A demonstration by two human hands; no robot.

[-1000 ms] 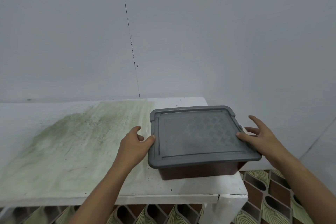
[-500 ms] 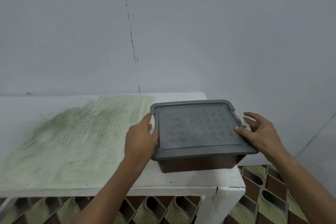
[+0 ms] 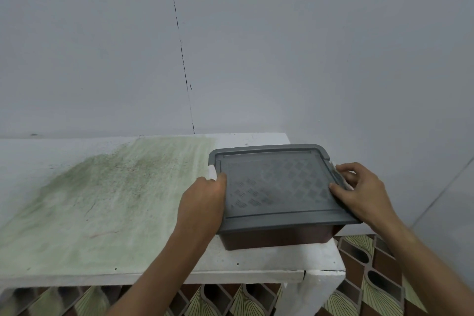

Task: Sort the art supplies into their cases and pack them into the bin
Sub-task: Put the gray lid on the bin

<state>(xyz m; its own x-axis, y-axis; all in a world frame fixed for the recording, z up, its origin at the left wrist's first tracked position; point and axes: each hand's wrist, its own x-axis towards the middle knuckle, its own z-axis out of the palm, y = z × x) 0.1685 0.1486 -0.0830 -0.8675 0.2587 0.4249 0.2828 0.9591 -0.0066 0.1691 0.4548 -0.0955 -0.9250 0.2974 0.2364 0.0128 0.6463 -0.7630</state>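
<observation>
A brown bin (image 3: 279, 238) with its grey lid (image 3: 277, 187) seated on top stands at the right end of a white table (image 3: 256, 267), at about 4 o'clock in the head view, its right side at the table's edge. The left hand (image 3: 202, 202) grips the lid's left rim at 9 o'clock of the bin, thumb pressed on the lid's top and the fingers curled out of sight down the side. The right hand (image 3: 359, 192) grasps the right rim at 3 o'clock, thumb flat on the lid and bent fingers (image 3: 345, 170) hooked over a pale latch (image 3: 334, 169) at the far right corner. A green stain (image 3: 107, 192) spreads over the table from 9 o'clock of the bin towards the grey wall (image 3: 256, 46) at 12 o'clock, where a thin dark crack (image 3: 180, 43) runs down to the table's back edge. Patterned brown and cream floor tiles (image 3: 369, 277) show below and to the right of the table.
</observation>
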